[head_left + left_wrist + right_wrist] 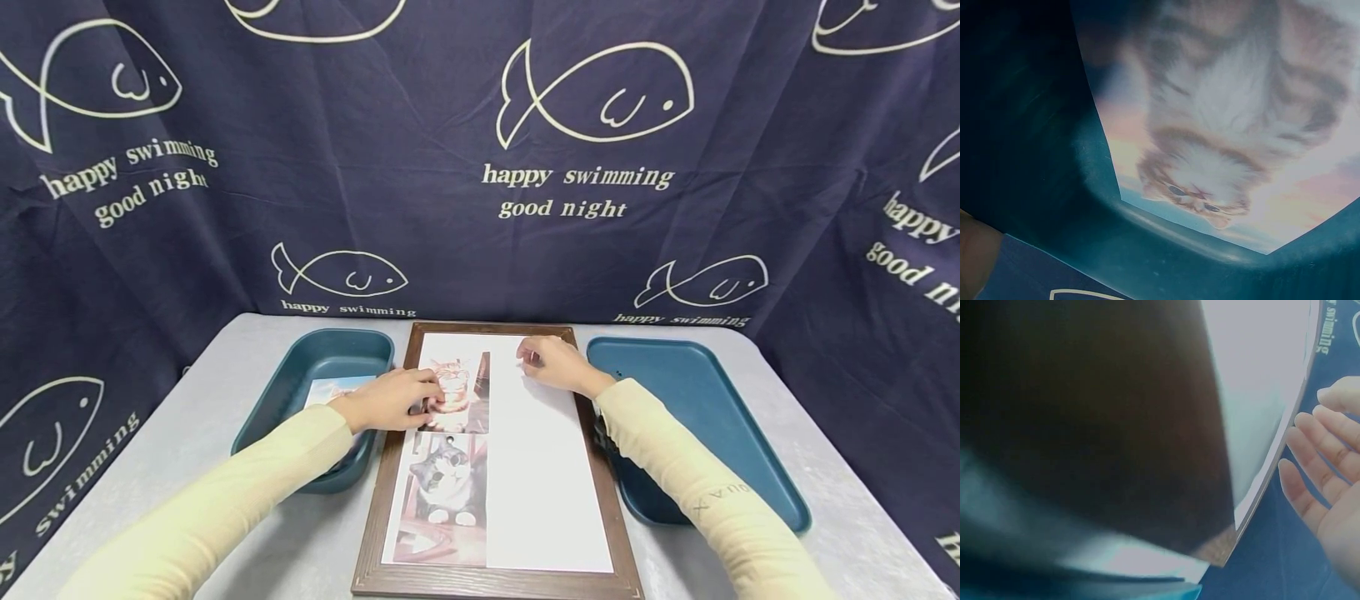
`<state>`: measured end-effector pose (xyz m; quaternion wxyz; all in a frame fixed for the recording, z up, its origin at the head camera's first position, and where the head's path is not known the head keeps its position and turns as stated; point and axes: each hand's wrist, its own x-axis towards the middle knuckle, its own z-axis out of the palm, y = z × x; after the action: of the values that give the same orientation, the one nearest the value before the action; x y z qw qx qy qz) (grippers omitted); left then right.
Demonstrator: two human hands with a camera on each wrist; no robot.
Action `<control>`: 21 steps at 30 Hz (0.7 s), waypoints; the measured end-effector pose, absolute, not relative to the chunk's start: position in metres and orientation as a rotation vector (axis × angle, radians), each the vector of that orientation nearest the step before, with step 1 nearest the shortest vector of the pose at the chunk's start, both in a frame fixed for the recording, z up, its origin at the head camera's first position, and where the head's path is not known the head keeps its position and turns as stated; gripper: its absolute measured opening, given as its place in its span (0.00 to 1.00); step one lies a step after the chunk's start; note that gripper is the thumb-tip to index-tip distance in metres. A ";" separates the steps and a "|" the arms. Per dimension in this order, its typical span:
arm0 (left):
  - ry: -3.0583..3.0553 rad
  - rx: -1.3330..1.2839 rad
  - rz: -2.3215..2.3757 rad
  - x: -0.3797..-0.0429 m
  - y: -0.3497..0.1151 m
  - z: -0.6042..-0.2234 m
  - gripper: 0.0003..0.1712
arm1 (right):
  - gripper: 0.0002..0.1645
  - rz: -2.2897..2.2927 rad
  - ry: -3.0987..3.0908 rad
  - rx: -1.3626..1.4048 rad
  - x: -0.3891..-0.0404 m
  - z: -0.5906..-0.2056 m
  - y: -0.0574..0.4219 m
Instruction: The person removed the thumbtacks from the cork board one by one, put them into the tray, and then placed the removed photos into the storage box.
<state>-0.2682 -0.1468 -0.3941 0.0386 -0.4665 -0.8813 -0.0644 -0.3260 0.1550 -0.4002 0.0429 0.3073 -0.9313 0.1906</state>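
Observation:
A brown wooden frame [624,533] with a white board [547,492] lies in the middle of the table. On its left half, a photo of a grey-and-white cat [448,492] lies below a photo of an orange cat [456,392]. My left hand [397,398] is at the orange cat photo's left side, fingertips on or just over it, with a gap between thumb and fingers. Above the board's upper right part hovers my right hand [558,365], its fingers loosely bent and holding nothing; the right wrist view shows these fingers [1319,447] relaxed and apart.
Left of the frame stands a deep teal bin [300,358] holding a kitten photo [1210,150], partly under the left forearm. A shallow teal tray [697,400] lies on the right, beneath the right forearm. A dark blue fish-print curtain [450,167] surrounds the grey table [247,333].

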 end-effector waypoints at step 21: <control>-2.727 -1.412 -0.186 -0.269 -0.146 -0.396 0.12 | 0.13 0.523 -2.855 1.003 -0.331 -0.395 0.118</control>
<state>-0.2693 -0.1464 -0.3963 0.0326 -0.4588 -0.8859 -0.0604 -0.3307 0.1176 -0.3955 0.0354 0.3263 -0.9292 0.1701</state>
